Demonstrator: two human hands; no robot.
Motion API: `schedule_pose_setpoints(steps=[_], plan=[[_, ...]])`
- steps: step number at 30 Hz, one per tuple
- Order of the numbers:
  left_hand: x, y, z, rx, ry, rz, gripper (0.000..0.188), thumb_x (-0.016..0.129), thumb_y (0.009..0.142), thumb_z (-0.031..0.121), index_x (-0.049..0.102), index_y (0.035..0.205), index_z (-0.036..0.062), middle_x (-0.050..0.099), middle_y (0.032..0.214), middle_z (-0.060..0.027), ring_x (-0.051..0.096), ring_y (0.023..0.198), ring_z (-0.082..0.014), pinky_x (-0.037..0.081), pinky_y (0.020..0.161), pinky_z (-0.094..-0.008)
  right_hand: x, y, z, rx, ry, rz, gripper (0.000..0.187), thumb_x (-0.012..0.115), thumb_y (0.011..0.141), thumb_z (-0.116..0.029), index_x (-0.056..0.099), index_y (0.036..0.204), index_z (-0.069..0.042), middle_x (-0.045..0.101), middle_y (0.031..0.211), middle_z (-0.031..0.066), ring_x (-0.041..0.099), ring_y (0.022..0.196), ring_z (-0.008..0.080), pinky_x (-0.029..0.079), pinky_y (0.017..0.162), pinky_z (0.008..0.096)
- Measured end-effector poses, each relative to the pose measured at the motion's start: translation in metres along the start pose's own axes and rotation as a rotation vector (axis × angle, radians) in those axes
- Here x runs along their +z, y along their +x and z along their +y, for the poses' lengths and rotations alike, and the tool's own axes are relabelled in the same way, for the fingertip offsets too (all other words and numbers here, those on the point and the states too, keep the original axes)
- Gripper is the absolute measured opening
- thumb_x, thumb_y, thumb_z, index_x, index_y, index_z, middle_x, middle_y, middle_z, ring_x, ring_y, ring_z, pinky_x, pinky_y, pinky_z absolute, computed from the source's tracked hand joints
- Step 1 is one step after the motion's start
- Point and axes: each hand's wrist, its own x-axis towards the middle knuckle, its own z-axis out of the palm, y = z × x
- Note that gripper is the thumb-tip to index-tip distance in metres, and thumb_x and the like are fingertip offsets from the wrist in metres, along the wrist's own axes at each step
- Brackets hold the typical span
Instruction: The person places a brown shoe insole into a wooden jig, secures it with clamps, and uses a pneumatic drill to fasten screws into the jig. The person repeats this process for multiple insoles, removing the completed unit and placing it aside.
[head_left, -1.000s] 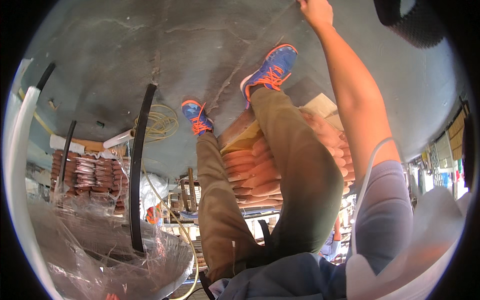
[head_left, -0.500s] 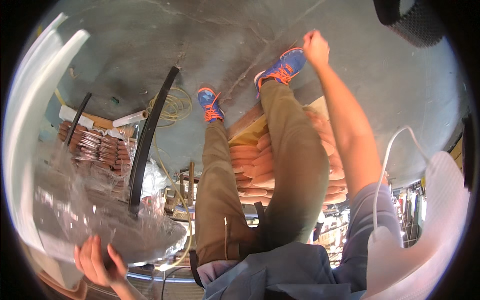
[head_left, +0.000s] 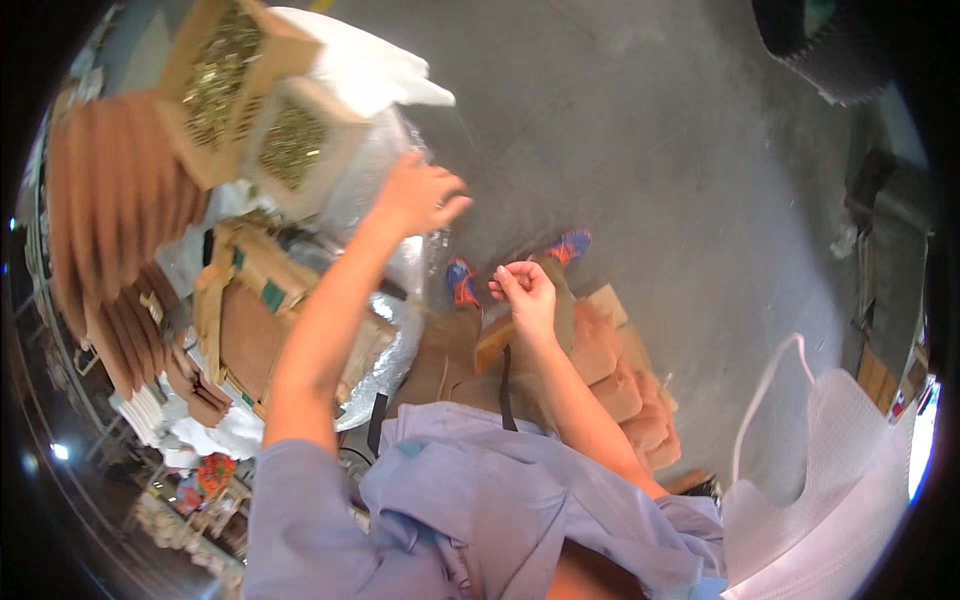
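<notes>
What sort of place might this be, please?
Probably a workshop or factory: two open tan boxes of shiny gold-coloured small bits, stacked long brown curved pieces, and a plain grey floor.

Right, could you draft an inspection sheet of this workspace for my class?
Surface: grey floor.
Job's things: upper open box and lower open box, both holding gold-coloured pieces.
Clutter: brown stack far left; salmon-coloured stack right of centre, low.
Hands: left hand open, right of the lower open box; right hand near centre, fingers curled, any held thing unclear.
Cables: nothing clearly seen.
Surroundings: dark bulky shapes at right, unidentified.
</notes>
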Motion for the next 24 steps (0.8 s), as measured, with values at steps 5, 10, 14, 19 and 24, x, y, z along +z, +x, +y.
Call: schedule_pose_setpoints(steps=[5,10,14,19,24], plan=[[0.003,-0.103,0.087,-0.269,-1.450,0.021,0.035,0.059,0.110,0.025,0.072,0.130,-0.0009,0.076,0.118,-0.0107,0.071,0.109,-0.0161,0.055,0.098,-0.0340,0.065,-0.092,-0.050,-0.175,-0.060,-0.151,0.016,0.074,0.102,-0.014,0.063,0.108,-0.003,0.075,0.098,0.0073,0.075,0.086,0.0156,0.062,0.076,0.0290],[-0.038,-0.263,0.126,-0.441,-1.556,0.328,0.029,0.061,0.109,0.015,0.072,0.126,-0.0057,0.075,0.118,-0.0107,0.070,0.106,-0.0149,0.057,0.092,-0.0285,0.131,-0.172,-0.016,-0.104,-0.194,-0.308,0.017,0.072,0.105,-0.019,0.065,0.110,-0.004,0.075,0.101,0.0079,0.075,0.089,0.0147,0.063,0.078,0.0290],[0.008,-0.346,0.121,-0.519,-1.577,0.658,0.019,0.067,0.106,0.008,0.075,0.119,-0.0048,0.077,0.108,-0.0083,0.070,0.097,-0.0113,0.056,0.088,-0.0266,0.162,-0.195,0.033,0.071,-0.222,-0.426,0.022,0.072,0.105,-0.023,0.061,0.112,-0.006,0.075,0.102,0.0089,0.075,0.090,0.0153,0.063,0.076,0.0280],[0.039,-0.400,0.120,-0.611,-1.638,0.860,0.016,0.065,0.108,0.010,0.071,0.112,-0.0048,0.076,0.113,-0.0133,0.072,0.108,-0.0192,0.057,0.097,-0.0343,0.191,-0.201,0.067,0.211,-0.441,-0.483,0.033,0.071,0.105,-0.033,0.059,0.115,-0.003,0.075,0.103,0.0114,0.076,0.088,0.0180,0.064,0.075,0.0310],[0.033,-0.419,0.116,-0.793,-1.656,1.125,0.019,0.062,0.109,0.014,0.065,0.115,-0.0040,0.073,0.117,-0.0156,0.072,0.105,-0.0216,0.059,0.098,-0.0356,0.229,-0.147,0.086,0.274,-0.431,-0.359,0.046,0.071,0.104,-0.041,0.058,0.129,-0.004,0.072,0.108,0.0100,0.075,0.096,0.0200,0.062,0.081,0.0332]])
